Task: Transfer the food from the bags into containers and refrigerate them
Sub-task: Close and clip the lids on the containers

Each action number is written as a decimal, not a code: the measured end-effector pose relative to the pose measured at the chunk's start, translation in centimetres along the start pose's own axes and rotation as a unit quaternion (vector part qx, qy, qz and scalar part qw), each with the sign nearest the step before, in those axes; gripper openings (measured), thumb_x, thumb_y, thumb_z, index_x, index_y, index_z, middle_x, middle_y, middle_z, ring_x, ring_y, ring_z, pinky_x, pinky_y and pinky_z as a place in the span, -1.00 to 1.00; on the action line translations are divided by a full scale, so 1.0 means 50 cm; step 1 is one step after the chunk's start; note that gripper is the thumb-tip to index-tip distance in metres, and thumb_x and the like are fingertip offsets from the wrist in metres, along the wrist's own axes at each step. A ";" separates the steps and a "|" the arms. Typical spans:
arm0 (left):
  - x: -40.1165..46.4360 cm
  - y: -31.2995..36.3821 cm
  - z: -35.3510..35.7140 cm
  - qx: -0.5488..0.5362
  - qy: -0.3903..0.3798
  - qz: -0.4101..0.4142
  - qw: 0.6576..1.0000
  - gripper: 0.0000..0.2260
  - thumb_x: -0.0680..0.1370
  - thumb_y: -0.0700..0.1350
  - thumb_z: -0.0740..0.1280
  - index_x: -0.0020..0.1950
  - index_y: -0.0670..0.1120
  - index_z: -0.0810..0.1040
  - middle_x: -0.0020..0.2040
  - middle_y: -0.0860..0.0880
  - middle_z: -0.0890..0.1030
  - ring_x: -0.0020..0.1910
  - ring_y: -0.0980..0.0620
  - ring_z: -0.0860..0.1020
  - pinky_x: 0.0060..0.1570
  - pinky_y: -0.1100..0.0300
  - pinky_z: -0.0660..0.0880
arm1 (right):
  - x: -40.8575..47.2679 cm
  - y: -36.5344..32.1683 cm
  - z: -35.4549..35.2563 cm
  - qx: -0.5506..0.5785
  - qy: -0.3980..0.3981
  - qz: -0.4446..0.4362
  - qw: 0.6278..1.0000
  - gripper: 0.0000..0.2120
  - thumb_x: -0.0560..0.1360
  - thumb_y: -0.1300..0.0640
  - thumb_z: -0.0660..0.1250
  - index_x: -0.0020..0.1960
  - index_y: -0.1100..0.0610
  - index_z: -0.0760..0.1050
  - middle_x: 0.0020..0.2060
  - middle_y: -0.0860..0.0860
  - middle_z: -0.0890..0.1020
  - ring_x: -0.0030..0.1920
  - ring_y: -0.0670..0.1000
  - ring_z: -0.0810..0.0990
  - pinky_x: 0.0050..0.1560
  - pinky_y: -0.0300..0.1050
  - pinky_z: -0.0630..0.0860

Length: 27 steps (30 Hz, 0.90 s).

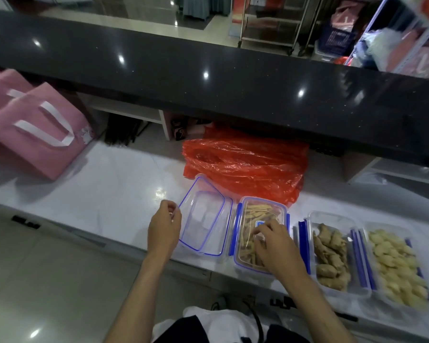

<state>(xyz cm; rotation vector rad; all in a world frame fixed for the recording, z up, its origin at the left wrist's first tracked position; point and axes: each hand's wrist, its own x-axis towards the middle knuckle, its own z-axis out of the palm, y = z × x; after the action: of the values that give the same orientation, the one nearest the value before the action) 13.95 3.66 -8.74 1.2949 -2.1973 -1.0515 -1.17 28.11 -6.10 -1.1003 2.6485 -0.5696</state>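
Observation:
Four clear containers with blue trim stand in a row on the white counter. The leftmost container [208, 246] has no food in it, and a loose lid [201, 214] leans tilted inside. My left hand [164, 227] hovers just left of it, fingers loosely curled, holding nothing. The second container [254, 216] holds pale yellow sticks under a fitted lid. My right hand [276, 248] rests on that lid with bent fingertips pressing down. A third container [331, 256] holds brown pieces and a fourth [398, 266] holds pale round pieces. Both are uncovered.
A crumpled red plastic bag [245, 164] lies behind the containers. Pink bags with white handles [35, 127] stand at the far left of the counter [109, 184]. A raised black countertop [208, 70] overhangs the back. Loose blue-edged lids [359, 258] stand between the two right containers.

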 end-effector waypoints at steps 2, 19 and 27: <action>-0.002 0.035 -0.013 -0.039 0.000 0.046 0.998 -0.95 0.64 -0.12 0.34 0.04 0.03 0.51 -0.10 0.09 0.65 -0.10 0.01 0.65 -0.12 0.10 0.55 | 0.005 -0.018 -0.009 0.109 -0.020 0.014 0.994 -0.89 0.62 0.06 0.33 0.12 -0.10 0.56 0.10 -0.22 0.57 0.03 -0.21 0.59 -0.03 -0.34 0.57; -0.111 0.228 0.072 -0.016 -0.228 0.455 0.861 -0.61 0.62 0.21 0.36 0.34 0.02 0.58 0.15 0.08 0.67 0.13 0.14 0.57 0.19 0.18 0.49 | -0.022 -0.037 -0.100 0.701 0.010 0.280 0.656 -0.74 0.62 0.22 0.31 0.29 0.21 0.54 0.06 0.22 0.72 -0.02 0.17 0.75 -0.29 -0.05 0.66; -0.136 0.289 0.239 -0.097 -0.351 0.161 0.917 -0.56 0.57 0.02 0.40 0.45 0.06 0.45 0.29 0.11 0.56 0.22 0.09 0.57 0.25 -0.02 0.57 | -0.107 0.125 -0.142 0.589 0.174 0.308 0.727 -0.72 0.55 0.29 0.31 0.24 0.15 0.57 -0.05 0.22 0.74 -0.12 0.20 0.73 -0.06 0.12 0.65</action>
<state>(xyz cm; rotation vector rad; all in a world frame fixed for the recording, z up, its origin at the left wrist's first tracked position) 1.34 18.71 -5.17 0.4604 -2.5747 -1.7222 -3.83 37.88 -2.12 0.2883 1.8833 -1.9614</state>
